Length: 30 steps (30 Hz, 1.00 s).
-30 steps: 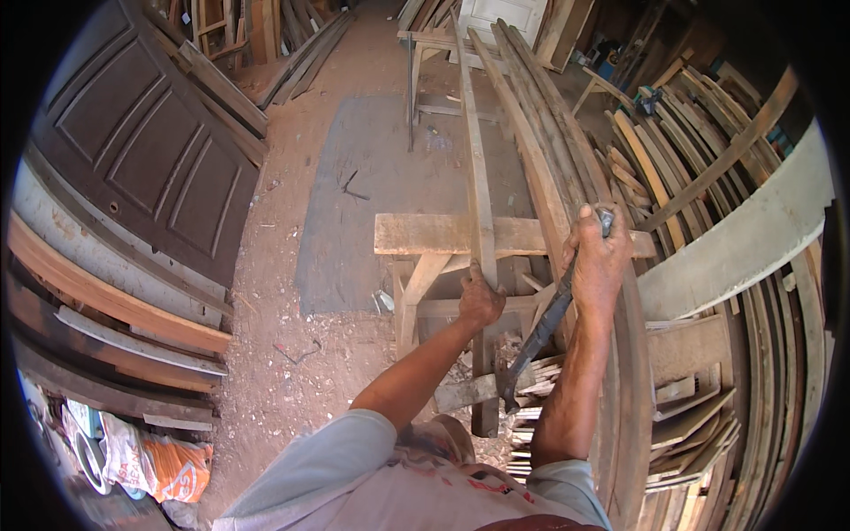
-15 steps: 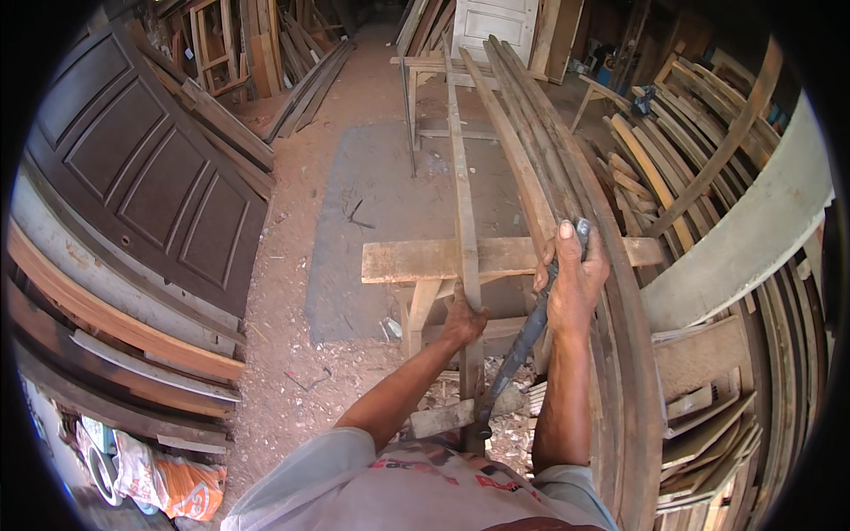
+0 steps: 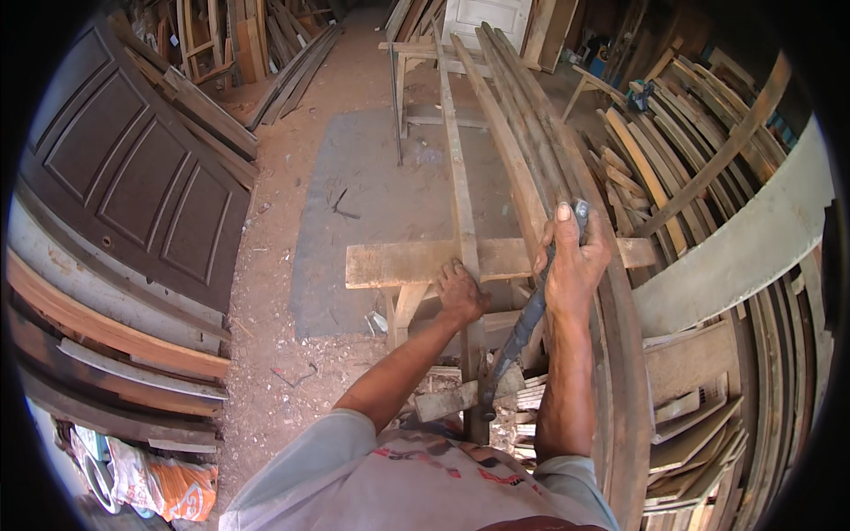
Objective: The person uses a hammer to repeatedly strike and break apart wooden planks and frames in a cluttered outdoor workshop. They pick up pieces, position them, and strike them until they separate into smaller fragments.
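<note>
My right hand [image 3: 577,261] is closed around the upper part of a hammer [image 3: 524,329] with a dark, wrapped handle and a bare metal butt end. The hammer slants down to the left, its dark head beside the near end of a long narrow wooden strip [image 3: 458,181]. My left hand [image 3: 462,296] lies over that strip, with the thumb along its right side and the fingers toward the left. Beneath the strip runs a wooden crossbeam [image 3: 390,264] of a trestle. A short wood block [image 3: 445,401] sits at the strip's near end, partly behind the hammer head.
Several long boards [image 3: 591,181] lie on the trestle to the right. A dark panelled door [image 3: 133,186] leans at the left above stacked planks. More timber [image 3: 673,168] is piled at the right. Wood chips and a grey mat [image 3: 341,230] cover the floor.
My left hand has shifted from under the strip by the crossbeam to lying over it. The hammer head has moved slightly up; my right hand keeps its hold. The view has tilted slightly.
</note>
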Tool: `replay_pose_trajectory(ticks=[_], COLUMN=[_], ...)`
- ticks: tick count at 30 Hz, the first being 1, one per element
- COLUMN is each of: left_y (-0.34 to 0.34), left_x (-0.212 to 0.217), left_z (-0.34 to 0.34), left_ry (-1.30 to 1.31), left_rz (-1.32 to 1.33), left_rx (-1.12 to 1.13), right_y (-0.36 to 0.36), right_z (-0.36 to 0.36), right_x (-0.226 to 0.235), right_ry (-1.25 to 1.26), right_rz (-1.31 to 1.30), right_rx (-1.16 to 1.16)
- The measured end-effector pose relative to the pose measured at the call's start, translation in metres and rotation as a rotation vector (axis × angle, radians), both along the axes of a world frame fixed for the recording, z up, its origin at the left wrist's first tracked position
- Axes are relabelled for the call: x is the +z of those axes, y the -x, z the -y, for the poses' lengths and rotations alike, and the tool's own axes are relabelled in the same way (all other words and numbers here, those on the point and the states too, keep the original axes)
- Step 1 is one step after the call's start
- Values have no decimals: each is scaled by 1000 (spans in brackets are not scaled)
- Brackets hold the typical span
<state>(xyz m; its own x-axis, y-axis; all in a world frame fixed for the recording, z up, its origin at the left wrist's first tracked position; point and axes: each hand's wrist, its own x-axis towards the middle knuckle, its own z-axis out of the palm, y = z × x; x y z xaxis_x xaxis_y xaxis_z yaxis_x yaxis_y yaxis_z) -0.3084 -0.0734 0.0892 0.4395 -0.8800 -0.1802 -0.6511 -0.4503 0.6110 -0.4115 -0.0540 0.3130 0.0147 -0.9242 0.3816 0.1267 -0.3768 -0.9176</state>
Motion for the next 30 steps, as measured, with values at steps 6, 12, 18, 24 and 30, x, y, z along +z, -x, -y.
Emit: replay_pose_trajectory(ticks=[6,12,18,24,30], left_y=[-30,-42,-83,-68,-63], left_x=[-11,-5,-2,106,79], left_z=[49,79,67,-102,-133], left_ry=[-7,-76,-46,-207,-259], left_rz=[-61,-113,-115,-80,21], left_rx=[-2,-9,-161,-640,-719], right_y=[-31,-48,-49,-43,-48], right_z=[41,77,80,81,77], right_x=[-2,-9,-4,-6,7], right_ry=[13,80,78,226,83], right_rz=[12,-31,-159,-427,-310], right_rx=[12,18,-95,-251,-86])
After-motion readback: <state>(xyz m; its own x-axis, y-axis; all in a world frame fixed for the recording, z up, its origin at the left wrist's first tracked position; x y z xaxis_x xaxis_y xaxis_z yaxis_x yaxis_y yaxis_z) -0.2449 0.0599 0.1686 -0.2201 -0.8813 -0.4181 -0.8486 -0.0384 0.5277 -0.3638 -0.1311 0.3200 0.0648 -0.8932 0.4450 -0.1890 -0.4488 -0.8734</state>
